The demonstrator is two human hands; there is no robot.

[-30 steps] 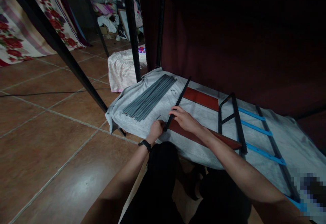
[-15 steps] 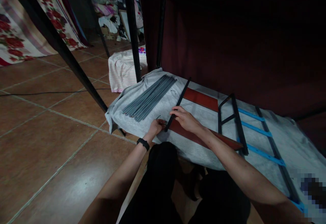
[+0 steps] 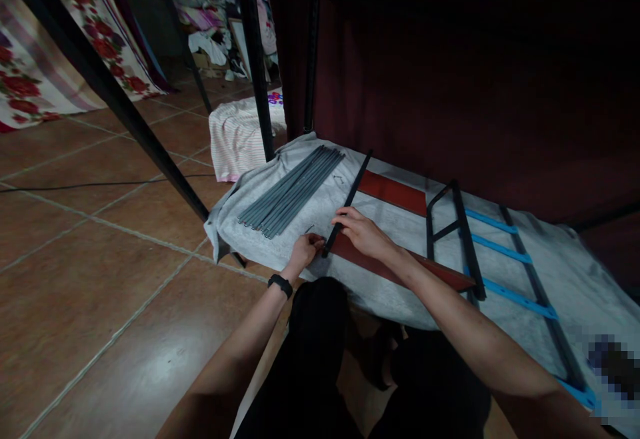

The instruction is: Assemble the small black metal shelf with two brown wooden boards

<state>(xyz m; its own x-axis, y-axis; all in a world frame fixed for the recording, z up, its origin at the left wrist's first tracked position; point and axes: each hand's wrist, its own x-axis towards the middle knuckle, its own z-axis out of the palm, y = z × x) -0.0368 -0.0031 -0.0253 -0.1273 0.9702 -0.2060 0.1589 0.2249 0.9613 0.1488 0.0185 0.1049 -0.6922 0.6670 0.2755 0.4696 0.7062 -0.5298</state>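
Observation:
My right hand [image 3: 363,231] is closed around a black metal bar [image 3: 356,182], gripping it at its lower part. The bar lies slantwise across the left ends of two reddish-brown boards [image 3: 395,192]. At the bar's near end, the fingers of my left hand [image 3: 306,251] are pinched together; what they hold is too small to make out. A thin dark metal piece [image 3: 310,228] shows just above these fingers. At the boards' right ends stands a black frame piece [image 3: 465,239] with a looped side.
Several grey metal tubes [image 3: 290,192] lie bundled on the grey cloth [image 3: 285,252]. Small metal pieces [image 3: 339,179] are beside them. Blue crosspieces [image 3: 517,296] join black rails at the right. Black posts [image 3: 150,152] rise at the left, near a striped cloth-covered box [image 3: 237,139].
My left fingers have shifted slightly at the bar's near end. My right hand keeps its grip on the bar; the whole view has moved a little.

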